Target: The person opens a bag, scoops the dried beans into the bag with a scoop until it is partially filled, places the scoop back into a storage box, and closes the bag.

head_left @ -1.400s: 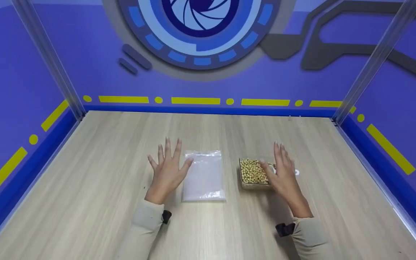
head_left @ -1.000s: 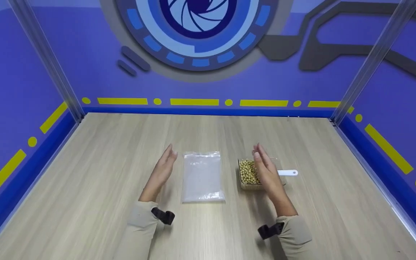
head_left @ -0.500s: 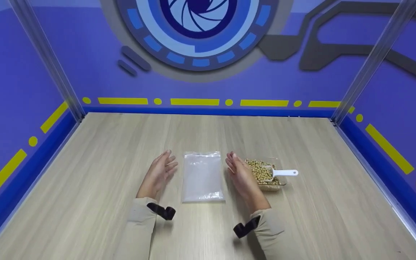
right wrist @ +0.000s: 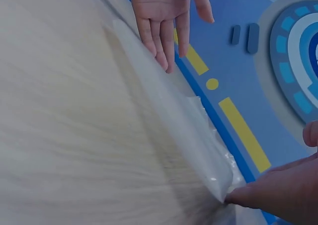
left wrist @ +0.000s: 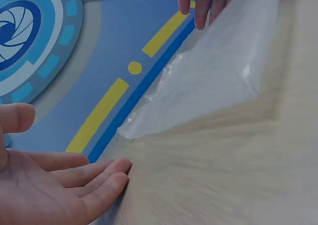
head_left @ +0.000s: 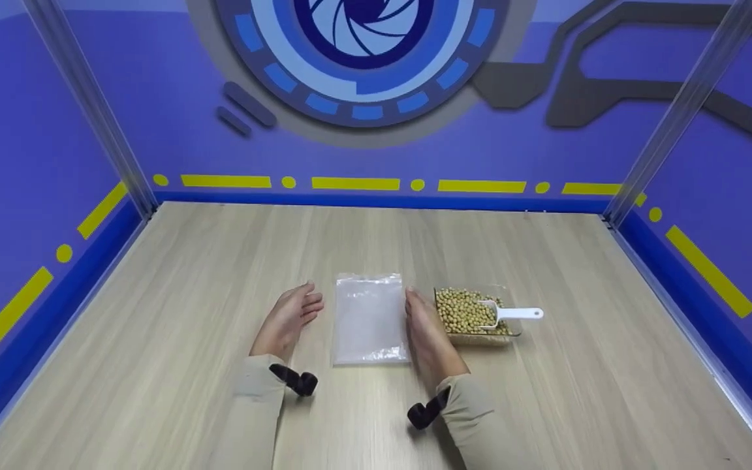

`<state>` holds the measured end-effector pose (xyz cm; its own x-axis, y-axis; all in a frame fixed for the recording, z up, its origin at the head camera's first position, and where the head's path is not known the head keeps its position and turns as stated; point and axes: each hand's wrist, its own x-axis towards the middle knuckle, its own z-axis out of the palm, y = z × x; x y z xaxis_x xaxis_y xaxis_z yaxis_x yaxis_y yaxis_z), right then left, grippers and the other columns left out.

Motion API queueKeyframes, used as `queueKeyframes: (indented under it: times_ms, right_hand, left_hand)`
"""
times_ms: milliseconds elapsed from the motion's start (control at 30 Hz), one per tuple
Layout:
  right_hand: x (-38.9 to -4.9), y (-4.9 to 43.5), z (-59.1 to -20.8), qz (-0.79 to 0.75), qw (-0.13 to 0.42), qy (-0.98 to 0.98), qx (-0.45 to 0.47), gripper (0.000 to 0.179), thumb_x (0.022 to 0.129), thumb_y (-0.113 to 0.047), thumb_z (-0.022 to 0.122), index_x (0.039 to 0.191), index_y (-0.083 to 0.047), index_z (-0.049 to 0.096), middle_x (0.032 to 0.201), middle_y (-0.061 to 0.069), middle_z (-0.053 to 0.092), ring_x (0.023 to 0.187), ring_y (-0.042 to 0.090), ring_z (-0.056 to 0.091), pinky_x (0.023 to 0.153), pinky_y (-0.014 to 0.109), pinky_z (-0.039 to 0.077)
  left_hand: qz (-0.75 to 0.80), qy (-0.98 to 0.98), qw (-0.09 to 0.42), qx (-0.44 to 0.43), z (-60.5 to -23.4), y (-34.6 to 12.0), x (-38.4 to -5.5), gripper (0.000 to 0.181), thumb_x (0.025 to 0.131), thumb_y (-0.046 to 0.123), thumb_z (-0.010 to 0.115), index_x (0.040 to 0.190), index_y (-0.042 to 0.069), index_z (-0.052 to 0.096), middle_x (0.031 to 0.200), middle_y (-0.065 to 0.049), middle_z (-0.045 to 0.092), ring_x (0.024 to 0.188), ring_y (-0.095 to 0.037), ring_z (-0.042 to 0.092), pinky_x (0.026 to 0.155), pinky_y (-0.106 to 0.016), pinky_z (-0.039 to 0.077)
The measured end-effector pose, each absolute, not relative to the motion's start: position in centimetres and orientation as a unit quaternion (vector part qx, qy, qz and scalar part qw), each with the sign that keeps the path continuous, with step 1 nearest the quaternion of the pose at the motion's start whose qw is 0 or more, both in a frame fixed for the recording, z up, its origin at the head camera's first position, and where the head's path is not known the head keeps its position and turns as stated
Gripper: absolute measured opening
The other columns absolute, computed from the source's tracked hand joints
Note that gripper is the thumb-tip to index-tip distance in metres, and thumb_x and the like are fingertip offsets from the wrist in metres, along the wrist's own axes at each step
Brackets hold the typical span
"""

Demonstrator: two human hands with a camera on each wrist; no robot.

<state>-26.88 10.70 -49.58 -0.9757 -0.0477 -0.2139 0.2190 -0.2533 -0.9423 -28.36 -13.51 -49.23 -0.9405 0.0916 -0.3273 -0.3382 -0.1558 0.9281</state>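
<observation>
A clear plastic bag (head_left: pixel 371 323) lies flat on the table, between the two hands. Left of it my left hand (head_left: pixel 288 320) hovers with relaxed fingers and palm turned inward, holding nothing; the left wrist view shows its fingertips (left wrist: pixel 119 173) apart from the bag. My right hand (head_left: pixel 429 333) is at the bag's right edge. In the right wrist view, fingertips (right wrist: pixel 236 197) of that hand meet a corner of the bag (right wrist: pixel 174 120), the thumb standing apart. Right of this hand is a clear container (head_left: pixel 480 339) of yellowish beans (head_left: pixel 464 312), with a white scoop (head_left: pixel 518 314) resting in them.
The wood-grain table (head_left: pixel 206 261) extends around these things. A blue-purple back wall (head_left: pixel 173 143) and side walls with yellow marks enclose it. Metal posts (head_left: pixel 666 117) stand at the rear corners. A black wrist camera (head_left: pixel 427 410) sits on the right cuff.
My right hand has moved left from over the bean container to the bag's right edge, uncovering the scoop. My left hand has turned palm inward and lowered beside the bag.
</observation>
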Motion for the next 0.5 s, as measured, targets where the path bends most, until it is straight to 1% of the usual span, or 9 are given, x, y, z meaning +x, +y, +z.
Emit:
queueKeyframes:
  times_ms: [67, 133, 233, 367, 500]
  right_hand:
    - [-27.02, 10.55, -49.86, -0.786, 0.082, 0.609, 0.072, 0.063, 0.103, -0.022, 0.033, 0.148, 0.014, 0.006, 0.157, 0.029, 0.004, 0.147, 0.038, 0.005, 0.12, 0.045, 0.004]
    - [-27.13, 10.43, -50.08, -0.787, 0.083, 0.608, 0.068, 0.063, 0.103, -0.02, 0.034, 0.147, 0.016, 0.007, 0.156, 0.032, 0.006, 0.146, 0.04, 0.007, 0.12, 0.046, 0.006]
    - [-27.23, 10.33, -50.25, -0.791, 0.088, 0.602, 0.065, 0.062, 0.102, -0.018, 0.035, 0.146, 0.018, 0.009, 0.154, 0.034, 0.01, 0.145, 0.042, 0.011, 0.12, 0.046, 0.01]
    - [-27.33, 10.25, -50.31, -0.799, 0.093, 0.59, 0.066, 0.061, 0.1, -0.014, 0.038, 0.145, 0.019, 0.012, 0.153, 0.035, 0.013, 0.144, 0.042, 0.015, 0.119, 0.045, 0.013]
    - [-27.39, 10.14, -50.46, -0.8, 0.102, 0.588, 0.061, 0.063, 0.1, -0.011, 0.04, 0.145, 0.019, 0.008, 0.154, 0.034, 0.011, 0.145, 0.042, 0.014, 0.119, 0.045, 0.013]
  left_hand:
    - [0.746, 0.642, 0.141, -0.103, -49.42, -13.43, -28.6, 0.054, 0.102, 0.024, 0.04, 0.143, -0.009, 0.027, 0.142, -0.028, 0.042, 0.121, -0.03, 0.049, 0.11, -0.041, 0.034]
    - [0.736, 0.653, 0.142, -0.108, -49.6, -13.39, -28.81, 0.049, 0.101, 0.022, 0.041, 0.139, -0.009, 0.033, 0.134, -0.024, 0.049, 0.11, -0.023, 0.055, 0.105, -0.037, 0.038]
    - [0.719, 0.671, 0.149, -0.102, -49.72, -13.47, -29.04, 0.046, 0.101, 0.02, 0.041, 0.135, -0.01, 0.038, 0.125, -0.019, 0.055, 0.098, -0.015, 0.057, 0.099, -0.033, 0.042]
    - [0.705, 0.686, 0.157, -0.091, -49.68, -13.67, -29.13, 0.045, 0.101, 0.018, 0.04, 0.135, -0.011, 0.04, 0.12, -0.015, 0.058, 0.095, -0.012, 0.058, 0.096, -0.03, 0.044]
    - [0.701, 0.69, 0.157, -0.087, -49.59, -13.67, -29.15, 0.045, 0.1, 0.016, 0.041, 0.134, -0.013, 0.041, 0.115, -0.014, 0.059, 0.092, -0.011, 0.058, 0.094, -0.029, 0.045]
